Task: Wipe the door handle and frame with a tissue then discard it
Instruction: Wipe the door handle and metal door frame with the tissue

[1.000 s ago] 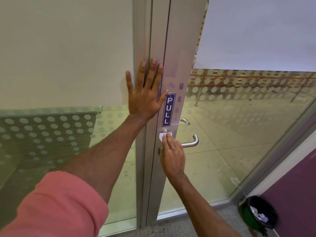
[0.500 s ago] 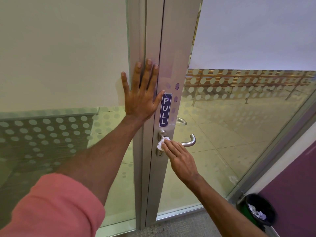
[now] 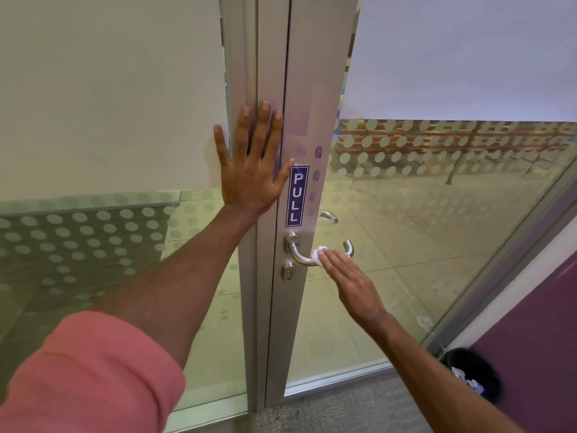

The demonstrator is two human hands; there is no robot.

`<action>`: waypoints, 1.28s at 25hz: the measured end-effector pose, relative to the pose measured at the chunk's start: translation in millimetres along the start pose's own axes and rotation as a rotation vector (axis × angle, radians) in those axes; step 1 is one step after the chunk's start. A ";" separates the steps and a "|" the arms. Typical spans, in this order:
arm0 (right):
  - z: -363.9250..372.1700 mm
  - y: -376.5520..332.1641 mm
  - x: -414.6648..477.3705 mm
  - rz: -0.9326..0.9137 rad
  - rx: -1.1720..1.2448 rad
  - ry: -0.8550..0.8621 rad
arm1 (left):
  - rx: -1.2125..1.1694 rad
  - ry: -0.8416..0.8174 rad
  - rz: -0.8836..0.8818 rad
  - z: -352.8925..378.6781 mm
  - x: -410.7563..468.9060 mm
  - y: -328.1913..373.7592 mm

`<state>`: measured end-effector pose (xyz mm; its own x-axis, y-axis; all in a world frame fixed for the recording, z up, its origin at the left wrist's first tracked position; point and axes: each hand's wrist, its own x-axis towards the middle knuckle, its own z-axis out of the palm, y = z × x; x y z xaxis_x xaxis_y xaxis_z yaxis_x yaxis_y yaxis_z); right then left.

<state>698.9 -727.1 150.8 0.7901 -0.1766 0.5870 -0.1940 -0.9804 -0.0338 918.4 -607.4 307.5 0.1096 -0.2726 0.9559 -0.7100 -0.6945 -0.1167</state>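
A silver lever door handle [image 3: 299, 257] juts from the grey metal door frame [image 3: 307, 89], below a blue PULL sticker [image 3: 297, 195]. My right hand [image 3: 349, 280] presses a small white tissue [image 3: 319, 254] against the middle of the lever; its fingers are straight and together and cover most of the tissue. My left hand [image 3: 252, 160] lies flat and spread on the frame's upright, left of the sticker, holding nothing. A keyhole [image 3: 289, 272] sits under the handle.
A black bin [image 3: 474, 373] with crumpled white paper inside stands on the floor at the lower right, beside a purple wall [image 3: 537, 332]. Glass panels with frosted dots flank the frame. Grey carpet runs along the bottom.
My right hand has slid the tissue rightward, from the handle's base by the frame out along the lever. My left hand has stayed flat on the frame.
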 end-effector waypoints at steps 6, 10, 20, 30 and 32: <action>-7.7 19.6 2.9 0.226 0.203 -0.065 | 0.019 -0.004 0.012 -0.2 0.7 -1.5; 2.9 -21.0 -2.1 0.409 0.252 0.035 | 0.021 -0.058 0.012 -4.4 0.1 0.6; -2.7 -97.8 -32.5 0.541 0.991 0.139 | -0.666 -0.278 -0.623 -79.3 -125.4 51.5; 30.7 -111.7 -100.4 0.490 0.814 -0.217 | -1.312 -0.785 -1.768 -118.1 -247.8 97.7; 31.1 -105.6 -103.7 0.644 0.902 -0.147 | -1.293 -0.752 -1.862 -117.8 -249.7 93.4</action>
<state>655.5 -608.0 68.3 0.7669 -0.6242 0.1490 -0.1464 -0.3962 -0.9064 742.8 -525.8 89.6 0.8024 -0.4035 -0.4398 0.5246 0.1255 0.8420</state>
